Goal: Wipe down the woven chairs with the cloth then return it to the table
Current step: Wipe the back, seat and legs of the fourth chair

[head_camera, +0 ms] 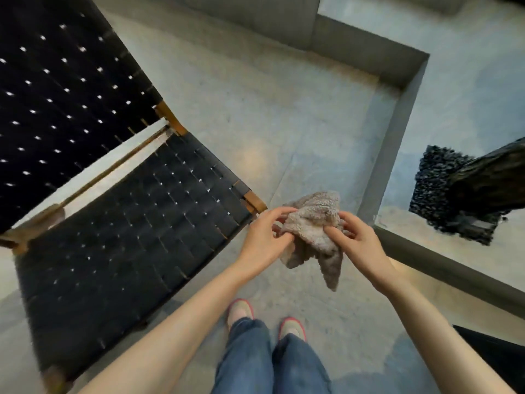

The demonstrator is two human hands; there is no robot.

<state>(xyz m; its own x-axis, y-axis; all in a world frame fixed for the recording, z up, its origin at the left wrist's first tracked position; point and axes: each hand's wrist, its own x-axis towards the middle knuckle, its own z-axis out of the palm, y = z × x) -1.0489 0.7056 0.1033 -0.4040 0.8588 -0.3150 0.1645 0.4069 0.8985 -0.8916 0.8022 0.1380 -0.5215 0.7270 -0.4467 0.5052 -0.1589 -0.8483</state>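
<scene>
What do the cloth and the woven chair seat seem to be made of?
The cloth looks like soft terry or fleece: grey-beige, nubby pile, limp folds. The chair seat is dark flat straps woven crosswise, perhaps webbing or leather; light shows through the gaps. Its frame seems brown wood, matte.

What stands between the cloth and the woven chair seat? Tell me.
Nothing visible does. The left hand and right hand grip the cloth in the air, just off a corner of the woven seat, with only open space between them.

Left hand (263,237), right hand (357,237), both pinching.
</scene>
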